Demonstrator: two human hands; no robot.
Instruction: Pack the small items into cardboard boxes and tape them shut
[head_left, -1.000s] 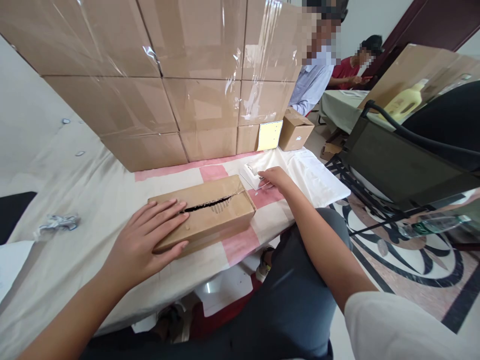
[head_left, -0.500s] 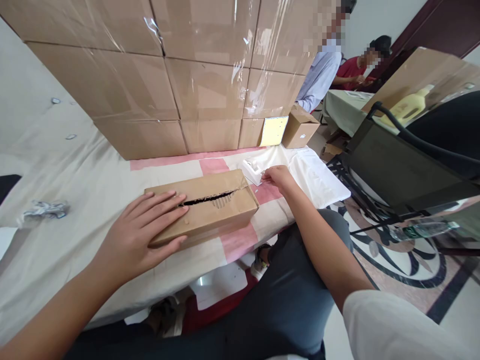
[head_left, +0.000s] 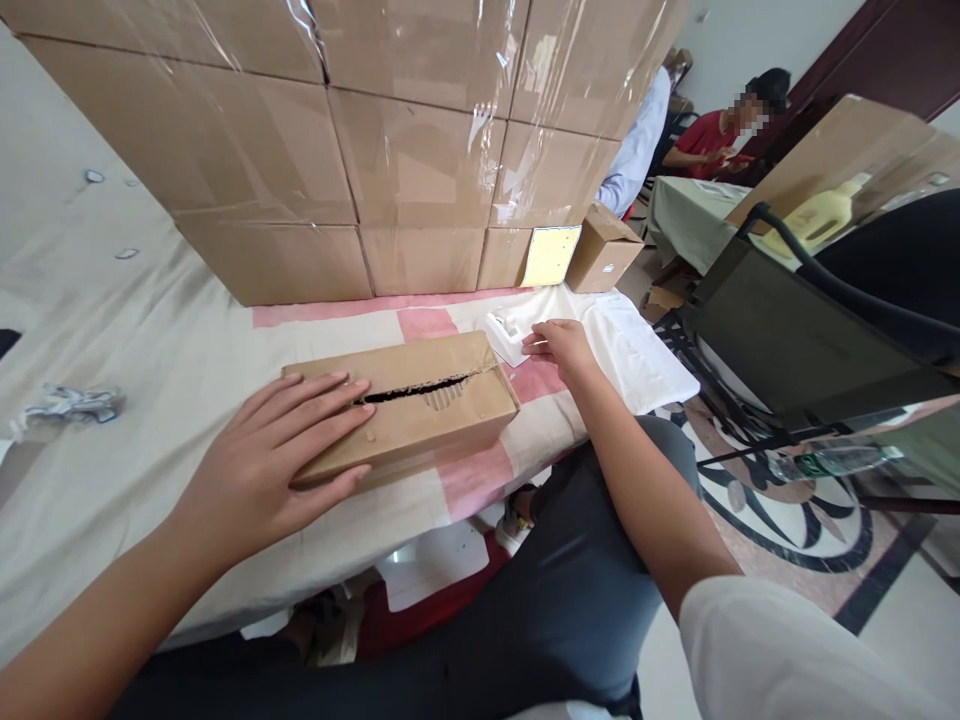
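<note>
My left hand (head_left: 281, 440) lies flat with spread fingers over the left end of a brown cardboard box (head_left: 420, 440). The top of this box has a ragged, dark slit along its middle. Beyond the box's right end, my right hand (head_left: 562, 348) has its fingers drawn together at the right edge of a small white open box or tray (head_left: 504, 335). What the fingertips hold, if anything, is too small to make out. A white sheet of plastic or cloth (head_left: 630, 355) is spread to the right of this hand.
A wall of taped cardboard boxes (head_left: 420, 160) bears a yellow note (head_left: 551, 255); a small carton (head_left: 604, 250) stands beside it. Crumpled clear plastic (head_left: 79, 403) lies at left on the tablecloth (head_left: 180, 390). A dark chair (head_left: 817, 330) and a seated person (head_left: 709, 140) are at right.
The whole view has shifted slightly. My right fingers have shifted a little at the white box's edge and look more bent apart from it. My left hand stays on the cardboard box.
</note>
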